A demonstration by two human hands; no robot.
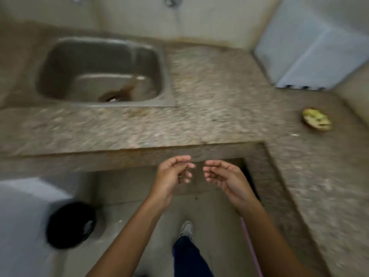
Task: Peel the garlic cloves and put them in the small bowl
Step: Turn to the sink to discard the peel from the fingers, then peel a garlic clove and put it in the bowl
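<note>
Garlic cloves, peeled, sit in small bowl (pixel 317 121) far right on counter (pixel 209 108); left hand (pixel 171 174) and right hand (pixel 225 176) hang loosely curled, empty, near its edge; advise collecting stray skins.

1. Two bare hands: the left hand (pixel 173 172) and the right hand (pixel 223 176), both held out below the counter edge.
2. One speckled stone counter (pixel 209 92), L-shaped.
3. One metal sink (pixel 60 62) set into it, with one brown object (pixel 121 91) lying inside, too blurred to name.
4. One small bowl (pixel 316 121) of pale yellowish pieces at the right.
5. One black round bin (pixel 69 224) on the floor.
6. One shoe (pixel 186 228) and one dark trouser leg (pixel 187 256) in view.
</note>
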